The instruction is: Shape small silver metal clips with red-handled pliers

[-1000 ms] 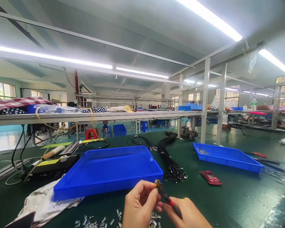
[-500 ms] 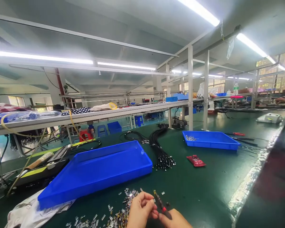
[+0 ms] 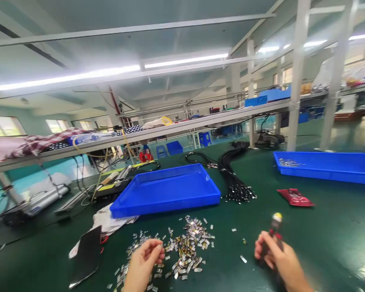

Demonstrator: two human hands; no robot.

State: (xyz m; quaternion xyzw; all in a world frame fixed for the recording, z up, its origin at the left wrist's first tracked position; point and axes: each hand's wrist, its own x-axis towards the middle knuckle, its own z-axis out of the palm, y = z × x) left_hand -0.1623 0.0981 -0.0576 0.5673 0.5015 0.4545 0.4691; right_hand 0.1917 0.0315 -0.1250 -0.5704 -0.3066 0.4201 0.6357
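Observation:
My left hand (image 3: pixel 146 259) is over the left part of a scattered pile of small metal pieces (image 3: pixel 185 247); its thumb and fingertips are pinched together, and what they hold is too small to name. At the right, my right hand (image 3: pixel 276 255) is wrapped round red-and-black pliers (image 3: pixel 275 233), whose tip points away and is blurred. A few loose pieces lie between the hands, among them a flat silver one (image 3: pixel 243 258).
Beyond the pile stands a blue tray (image 3: pixel 167 190), with a black cable bundle (image 3: pixel 232 174) to its right. A red packet (image 3: pixel 295 197) lies before a second blue tray (image 3: pixel 331 166). A dark flat object (image 3: pixel 86 255) and white cloth (image 3: pixel 109 219) are at left.
The view has turned left, showing more of the pile. My hands, close together before, are now wide apart, the left over the pieces and the right holding the pliers off to the right.

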